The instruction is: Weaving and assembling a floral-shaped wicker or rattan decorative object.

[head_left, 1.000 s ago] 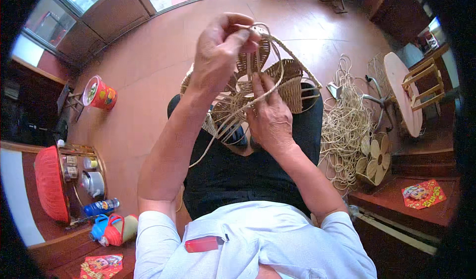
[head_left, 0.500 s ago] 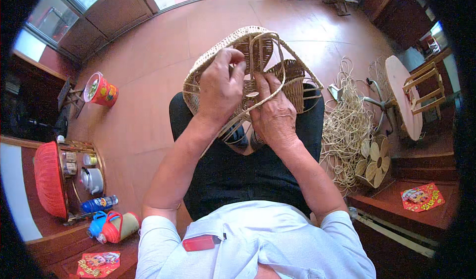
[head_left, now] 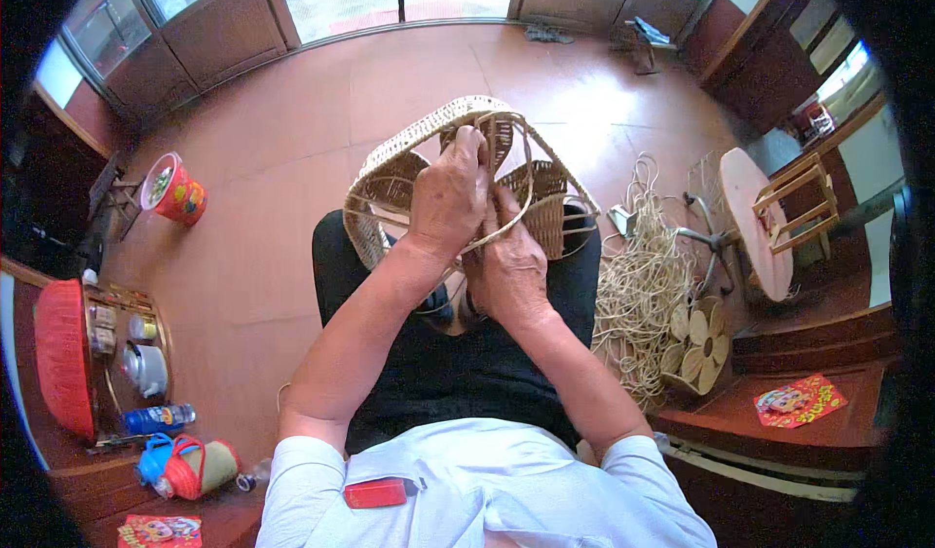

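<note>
A half-woven straw-coloured basket [head_left: 421,139] rests across my dark-trousered knees, with petal-shaped woven panels inside its braided rim. My left hand [head_left: 448,197] reaches over the panels, its fingers closed at the upright strands near the far rim. What the tips pinch seems to be a weaving strand, though the hand covers most of it. My right hand [head_left: 513,267] grips the basket's middle from the near side, fingers curled around the woven part. A loose pale strand [head_left: 530,193] loops from the far rim, over the right-hand fingers.
On the right lie a tangled heap of pale cord [head_left: 638,314] and a flower-shaped woven piece [head_left: 703,345]. Beyond stand a round board [head_left: 745,222] and a small wooden stool [head_left: 797,202]. A red bucket [head_left: 175,192], a kettle [head_left: 146,368] and flasks [head_left: 200,467] stand left.
My left hand has gone from above the basket to in among the upright strands, its fingertips now against the far panel. My right hand keeps its grip. The whole view has shifted slightly.
</note>
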Demonstrator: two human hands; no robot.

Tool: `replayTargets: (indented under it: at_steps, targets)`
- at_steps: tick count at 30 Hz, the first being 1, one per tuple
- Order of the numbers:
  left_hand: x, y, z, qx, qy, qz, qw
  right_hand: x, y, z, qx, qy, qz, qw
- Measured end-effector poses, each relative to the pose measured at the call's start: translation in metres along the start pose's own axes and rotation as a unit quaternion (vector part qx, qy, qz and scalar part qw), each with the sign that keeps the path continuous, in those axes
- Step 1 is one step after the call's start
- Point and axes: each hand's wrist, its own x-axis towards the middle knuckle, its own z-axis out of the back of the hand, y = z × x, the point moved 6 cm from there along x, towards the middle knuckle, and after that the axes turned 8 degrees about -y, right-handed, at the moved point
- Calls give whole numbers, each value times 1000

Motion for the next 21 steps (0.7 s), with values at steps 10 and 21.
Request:
replayTargets:
  at_steps: [10, 21]
  targets:
    - [-6, -9, -2, 80, -13, -41, 996, 11, -5, 9, 7, -80, 73, 994]
    - [-12, -7, -4, 137, 4, -59, 989, 10, -13, 0, -4, -15, 58, 998]
